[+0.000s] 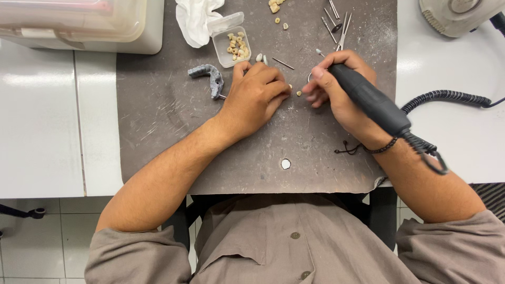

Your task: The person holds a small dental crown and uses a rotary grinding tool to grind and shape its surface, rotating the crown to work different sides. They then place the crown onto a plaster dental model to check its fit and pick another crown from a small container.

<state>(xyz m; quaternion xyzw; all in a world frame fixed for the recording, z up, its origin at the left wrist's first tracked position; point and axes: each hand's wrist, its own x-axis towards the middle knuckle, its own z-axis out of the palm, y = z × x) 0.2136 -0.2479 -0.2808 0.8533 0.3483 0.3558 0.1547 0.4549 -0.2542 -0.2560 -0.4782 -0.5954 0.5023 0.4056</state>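
Pinching a tiny tooth-coloured piece [290,87] on the grey mat [158,115], the left hand [255,97] is curled shut; a slip could flick it away. Just right, the right hand [336,87] grips a black rotary handpiece [371,100], whose tip could nick those fingertips.

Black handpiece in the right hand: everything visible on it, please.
The black handpiece is a thick, matte cylinder, plastic or rubber by its look. It lies slanted across the right hand, its working end hidden among the fingers, its rear end past the wrist. There a ribbed collar meets a black coiled cord that runs right across the white table. Only the hand and cord touch it; its tip cannot be seen.
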